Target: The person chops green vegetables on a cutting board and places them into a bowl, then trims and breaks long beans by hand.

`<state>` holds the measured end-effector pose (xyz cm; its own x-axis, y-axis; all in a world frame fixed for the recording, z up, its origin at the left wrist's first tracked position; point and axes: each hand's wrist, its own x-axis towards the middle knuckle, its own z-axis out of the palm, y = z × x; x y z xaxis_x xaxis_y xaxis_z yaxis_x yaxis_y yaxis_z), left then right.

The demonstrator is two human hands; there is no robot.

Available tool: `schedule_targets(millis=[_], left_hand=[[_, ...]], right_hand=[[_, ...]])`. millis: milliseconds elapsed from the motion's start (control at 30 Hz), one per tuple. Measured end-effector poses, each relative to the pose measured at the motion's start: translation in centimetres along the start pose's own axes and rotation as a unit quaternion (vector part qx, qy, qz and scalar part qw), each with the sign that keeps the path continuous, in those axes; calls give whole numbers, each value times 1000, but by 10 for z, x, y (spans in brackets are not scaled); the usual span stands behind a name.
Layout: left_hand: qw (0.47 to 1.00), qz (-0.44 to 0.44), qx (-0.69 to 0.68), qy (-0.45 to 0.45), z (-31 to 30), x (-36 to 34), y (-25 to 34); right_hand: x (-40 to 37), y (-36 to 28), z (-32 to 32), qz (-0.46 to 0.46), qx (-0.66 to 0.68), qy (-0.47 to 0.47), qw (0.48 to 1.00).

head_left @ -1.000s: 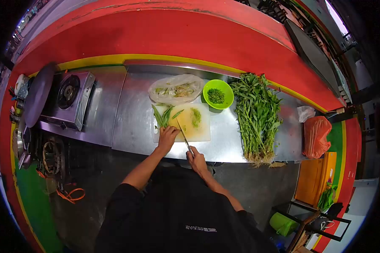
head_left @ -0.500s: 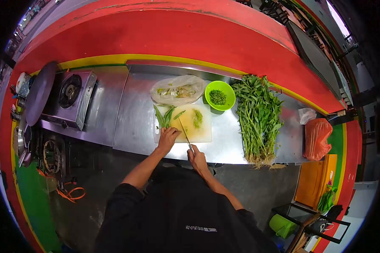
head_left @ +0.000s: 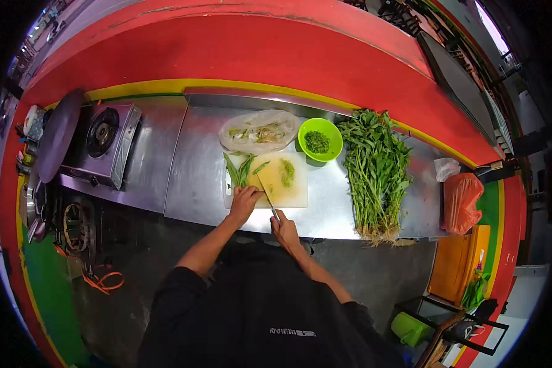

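Note:
My left hand (head_left: 246, 204) is closed on a small bunch of leafy greens (head_left: 241, 169) at the left side of the white cutting board (head_left: 299, 197). Its fingertips press the stems down close to the blade. In my right hand (head_left: 284, 231) is the handle of a knife (head_left: 267, 193), its blade slanting up and left across the board beside my left fingers. A small heap of chopped greens (head_left: 287, 173) lies on the board right of the blade. Behind the board stands a bright green bowl (head_left: 332, 130) holding finely chopped greens (head_left: 316, 141).
A clear plastic bag (head_left: 236, 126) with trimmings lies behind the board. Right of the bowl is a large bunch of rooted greens (head_left: 377, 175). A red plastic bag (head_left: 461, 202) sits at the counter's right end, a gas stove (head_left: 101, 141) at the left. A red wall (head_left: 257, 55) runs behind.
The knife blade has shifted slightly left, closer to my left fingers. My left hand and the greens stay nearly in place.

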<state>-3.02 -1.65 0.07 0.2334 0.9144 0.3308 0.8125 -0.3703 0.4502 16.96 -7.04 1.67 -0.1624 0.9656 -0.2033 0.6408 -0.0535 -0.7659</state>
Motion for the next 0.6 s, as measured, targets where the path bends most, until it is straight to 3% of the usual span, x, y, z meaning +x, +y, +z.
schedule_targets(millis=[500, 600], left_hand=[[998, -33, -22, 54, 6, -3, 1], [999, 1, 26, 41, 5, -4, 0]], right_hand=[[-10, -1, -7, 34, 19, -28, 999], [-8, -3, -7, 33, -3, -23, 999]])
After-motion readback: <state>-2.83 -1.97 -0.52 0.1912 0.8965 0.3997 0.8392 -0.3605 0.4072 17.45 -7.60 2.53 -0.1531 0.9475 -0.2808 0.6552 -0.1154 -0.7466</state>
